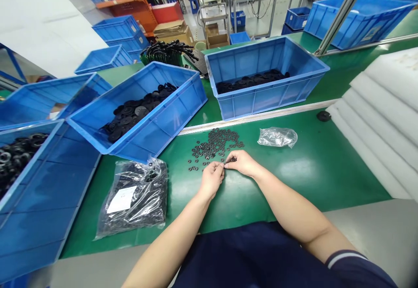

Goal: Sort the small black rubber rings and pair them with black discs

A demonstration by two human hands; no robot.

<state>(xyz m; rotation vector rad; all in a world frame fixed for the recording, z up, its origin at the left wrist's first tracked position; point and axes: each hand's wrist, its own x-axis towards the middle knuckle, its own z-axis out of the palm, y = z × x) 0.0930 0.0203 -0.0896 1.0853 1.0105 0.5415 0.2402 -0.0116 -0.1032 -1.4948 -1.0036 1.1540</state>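
Note:
My left hand [213,177] and my right hand [241,162] meet fingertip to fingertip over the green table [248,201]. Both are closed in a pinch. Something small and dark shows between the fingertips, too small to make out. A few small black rings seem to lie within the curl of my right fingers. Just beyond my hands spreads a loose pile of small black rings [220,140], with several strays on its left side. A clear plastic bag [277,137], crumpled, lies to the right of the pile.
At the left lies a clear bag of black parts [140,201] with a white label. Blue bins [183,116] of black discs stand behind it, and another blue bin [261,100] stands at the back. White foam sheets [375,118] are stacked at the right, near a black round part [323,116].

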